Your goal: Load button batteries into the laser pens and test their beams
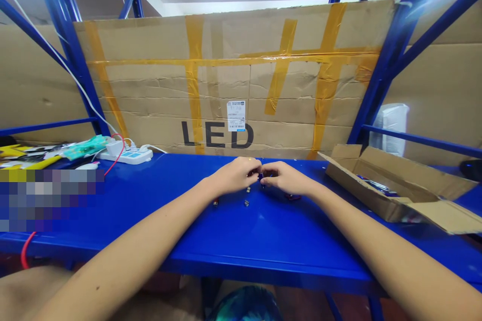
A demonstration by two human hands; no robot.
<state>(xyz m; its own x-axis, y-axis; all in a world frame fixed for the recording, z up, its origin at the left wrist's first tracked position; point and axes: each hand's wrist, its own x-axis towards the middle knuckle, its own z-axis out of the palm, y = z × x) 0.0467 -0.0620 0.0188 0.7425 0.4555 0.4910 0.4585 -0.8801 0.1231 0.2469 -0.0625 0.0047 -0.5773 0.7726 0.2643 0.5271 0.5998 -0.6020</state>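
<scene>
Close together above the blue table point(211, 230), my left hand point(238, 174) and my right hand point(283, 176) meet at the fingertips. Both hands have their fingers bent in a pinch around a small dark item point(261, 178), too small and too covered by fingers to name. Below the hands lie a small metal part point(246, 203) and another small shiny piece point(248, 189). Beside my left wrist is a small reddish metal piece point(216, 202). A flat dark red item point(292, 197) lies under my right hand, partly hidden by it.
On the right stands an open cardboard box point(361, 185) with blue and metallic items in it. A white power strip point(131, 155) with plugs and cords lies at the back left, near a pile of packets point(48, 153). A large taped cardboard panel point(161, 110) rises behind the table.
</scene>
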